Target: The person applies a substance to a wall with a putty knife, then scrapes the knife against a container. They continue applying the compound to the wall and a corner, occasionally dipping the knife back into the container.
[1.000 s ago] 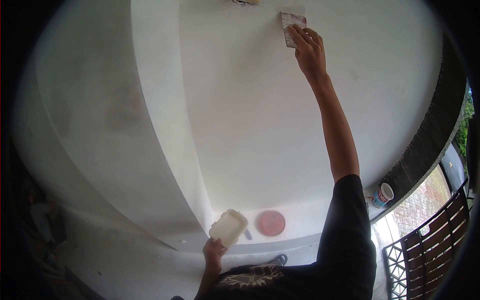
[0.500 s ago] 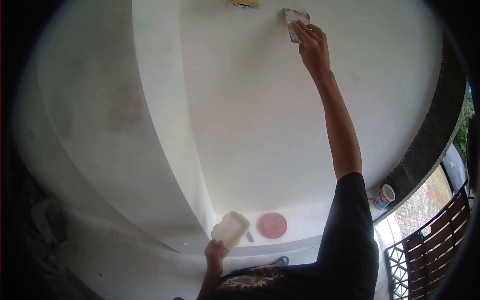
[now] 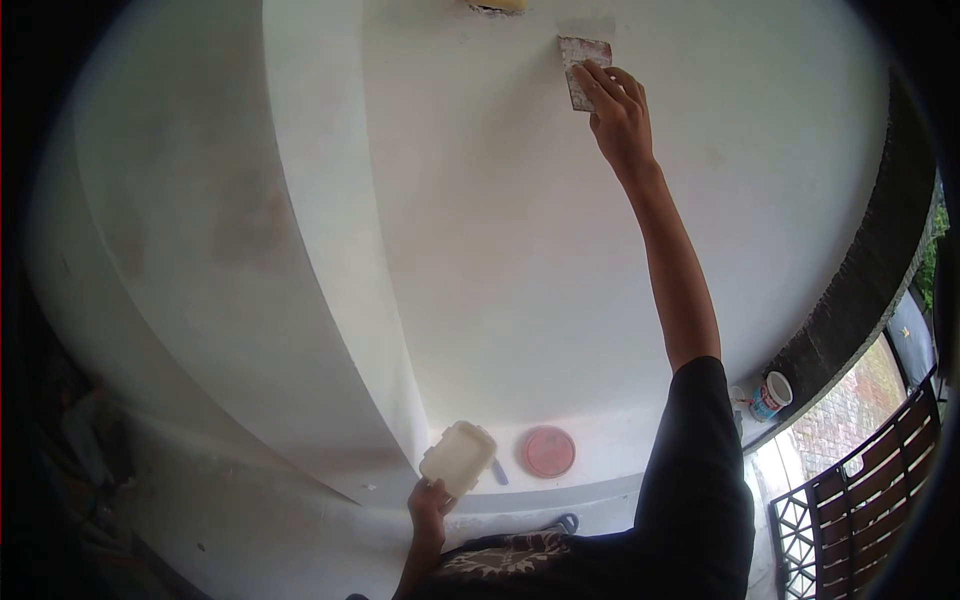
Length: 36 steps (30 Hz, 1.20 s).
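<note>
My right hand [image 3: 622,115], arm stretched far up, grips a flat, stained putty scraper [image 3: 580,75] whose top edge lies against the white wall [image 3: 540,250]. A slightly different patch of surface [image 3: 587,27] shows just above the scraper. Low down, my left hand [image 3: 430,505] is closed round the near end of a pale rectangular plastic tray [image 3: 458,457], held tilted close to my body. The fingers curl under the tray and are partly hidden.
A round reddish lid [image 3: 548,452] and a small bluish strip [image 3: 499,473] lie on the ledge below the wall. A paint bucket [image 3: 771,396] stands at the right by the dark wall edge [image 3: 850,280]. A slatted gate [image 3: 870,480] is at lower right; a yellowish piece [image 3: 497,5] sits up top.
My right hand has drawn the scraper down the wall and slightly left, leaving a faint patch above it. The left hand and tray have barely moved.
</note>
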Motion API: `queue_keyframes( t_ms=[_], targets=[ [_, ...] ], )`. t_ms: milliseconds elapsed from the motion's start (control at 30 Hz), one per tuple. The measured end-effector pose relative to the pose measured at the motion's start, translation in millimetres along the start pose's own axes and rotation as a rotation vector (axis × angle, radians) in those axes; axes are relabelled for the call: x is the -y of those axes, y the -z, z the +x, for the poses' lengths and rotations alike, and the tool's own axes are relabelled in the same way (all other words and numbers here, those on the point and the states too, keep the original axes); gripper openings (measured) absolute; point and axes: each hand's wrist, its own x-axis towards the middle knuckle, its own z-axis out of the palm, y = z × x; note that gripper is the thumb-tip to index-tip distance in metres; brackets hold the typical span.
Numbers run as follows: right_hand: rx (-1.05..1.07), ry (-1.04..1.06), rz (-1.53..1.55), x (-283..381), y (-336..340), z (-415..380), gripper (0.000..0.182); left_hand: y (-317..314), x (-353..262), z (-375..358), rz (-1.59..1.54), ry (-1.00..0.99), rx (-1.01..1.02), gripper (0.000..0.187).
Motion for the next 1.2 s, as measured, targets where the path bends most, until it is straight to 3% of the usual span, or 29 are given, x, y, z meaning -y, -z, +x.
queue_keyframes(
  t_ms=[367,433,1000,1100,1200],
  targets=[
    [-0.017,0.010,-0.015,10,-5,6,0.052,3,1,2,0.027,0.023,0.005,0.047],
    [-0.102,0.052,-0.022,9,-3,14,0.042,3,0,3,0.041,0.024,0.018,0.047],
    [-0.088,0.033,-0.030,16,1,1,0.040,2,5,-9,0.007,0.002,0.000,0.050],
    [-0.075,0.038,-0.038,21,0,1,0.040,3,5,-12,-0.056,-0.008,0.001,0.041],
    [-0.099,0.046,-0.039,14,-4,13,0.040,9,12,-6,0.026,0.003,0.018,0.051]
  ],
)
